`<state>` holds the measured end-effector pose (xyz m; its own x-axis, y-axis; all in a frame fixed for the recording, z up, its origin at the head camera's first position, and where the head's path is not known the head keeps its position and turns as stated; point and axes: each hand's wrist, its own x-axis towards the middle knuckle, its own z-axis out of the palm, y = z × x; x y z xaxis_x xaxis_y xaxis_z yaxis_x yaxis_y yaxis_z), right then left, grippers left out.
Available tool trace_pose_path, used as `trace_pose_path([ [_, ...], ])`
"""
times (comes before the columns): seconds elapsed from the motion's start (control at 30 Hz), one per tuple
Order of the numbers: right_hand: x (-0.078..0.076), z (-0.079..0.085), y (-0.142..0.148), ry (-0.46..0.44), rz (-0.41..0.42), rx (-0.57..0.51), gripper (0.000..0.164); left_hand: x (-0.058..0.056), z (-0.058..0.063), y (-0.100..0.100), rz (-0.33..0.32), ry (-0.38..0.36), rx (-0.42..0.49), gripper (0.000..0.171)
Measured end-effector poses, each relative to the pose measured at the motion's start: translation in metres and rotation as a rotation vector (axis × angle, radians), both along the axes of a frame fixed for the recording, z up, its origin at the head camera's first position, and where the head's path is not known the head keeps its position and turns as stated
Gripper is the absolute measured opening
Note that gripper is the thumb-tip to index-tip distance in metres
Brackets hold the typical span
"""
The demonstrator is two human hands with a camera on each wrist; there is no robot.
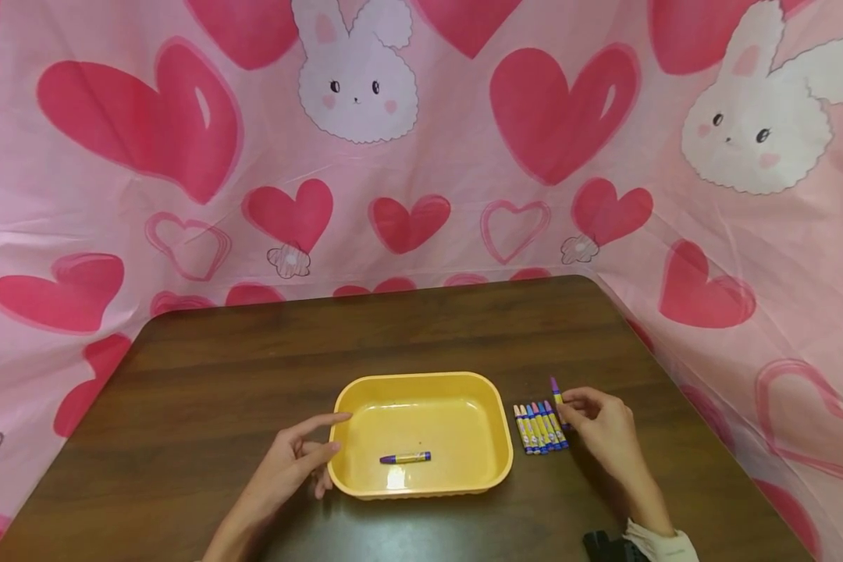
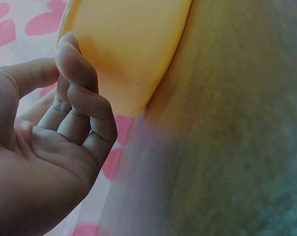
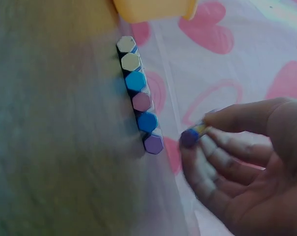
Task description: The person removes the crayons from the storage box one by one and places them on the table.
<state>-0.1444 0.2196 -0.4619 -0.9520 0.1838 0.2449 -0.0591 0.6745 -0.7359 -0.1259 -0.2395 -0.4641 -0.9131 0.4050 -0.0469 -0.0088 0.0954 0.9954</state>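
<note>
My right hand pinches a purple crayon between thumb and fingertips, its tip pointing up and away. In the right wrist view, the end of this crayon shows at the fingertips. Just left of that hand lies a row of several crayons with yellow wrappers, side by side. My left hand rests at the left rim of a yellow tray, index finger extended over it and the thumb on the rim. Inside the tray, a dark purple crayon lies sideways.
The brown wooden table carries the tray and the crayons. Behind and to the sides hangs a pink cloth printed with hearts and rabbits, close to the table's edges. A dark band sits at my right wrist, by a light sleeve.
</note>
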Motion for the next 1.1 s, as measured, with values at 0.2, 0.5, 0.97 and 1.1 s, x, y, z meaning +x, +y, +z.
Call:
trace_pose_path([
  [0.2,0.002,-0.0017,0.005,-0.122,0.013,-0.024,0.015,-0.0004,0.0008,-0.0001,0.0,0.007,-0.004,0.049],
  [0.5,0.0018,-0.0066,0.0077,-0.176,0.0,0.026,0.015,-0.0001,0.0012,-0.0003,-0.002,-0.003,0.003,0.047],
  [0.97,0.0022,-0.0054,0.0067,-0.169,-0.004,0.058,0.012,-0.0002,0.001,0.0002,-0.01,0.011,0.017,0.047],
  [1.1,0.0027,-0.0067,0.0081,-0.15,-0.008,0.077,0.011,-0.0005,0.0009,0.0004,-0.003,-0.004,0.007,0.047],
])
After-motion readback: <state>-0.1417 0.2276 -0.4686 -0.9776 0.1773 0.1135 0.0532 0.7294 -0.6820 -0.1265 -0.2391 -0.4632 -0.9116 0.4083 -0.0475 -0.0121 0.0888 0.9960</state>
